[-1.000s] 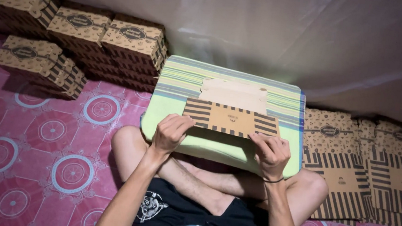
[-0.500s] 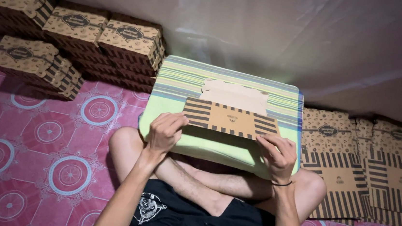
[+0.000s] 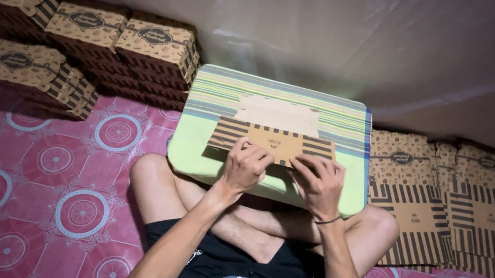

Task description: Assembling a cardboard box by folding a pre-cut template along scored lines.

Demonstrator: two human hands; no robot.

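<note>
A flat brown cardboard box blank (image 3: 275, 132) with dark striped side panels lies on a green striped lap table (image 3: 344, 120) resting over my crossed legs. My left hand (image 3: 246, 167) presses on the near edge of the blank, fingers curled over the fold. Beside it, my right hand (image 3: 318, 184) holds the same near edge, a thin band on its wrist. Both hands grip the cardboard close together near its middle.
Stacks of assembled brown patterned boxes (image 3: 153, 53) stand at the back left against a white sheet. Flat unfolded box blanks (image 3: 433, 197) are piled on the right beside my knee. A pink patterned mat (image 3: 48, 169) covers the floor.
Both hands have slid inward along the near edge of the cardboard blank and now sit closer together. The near flap looks folded up under them.
</note>
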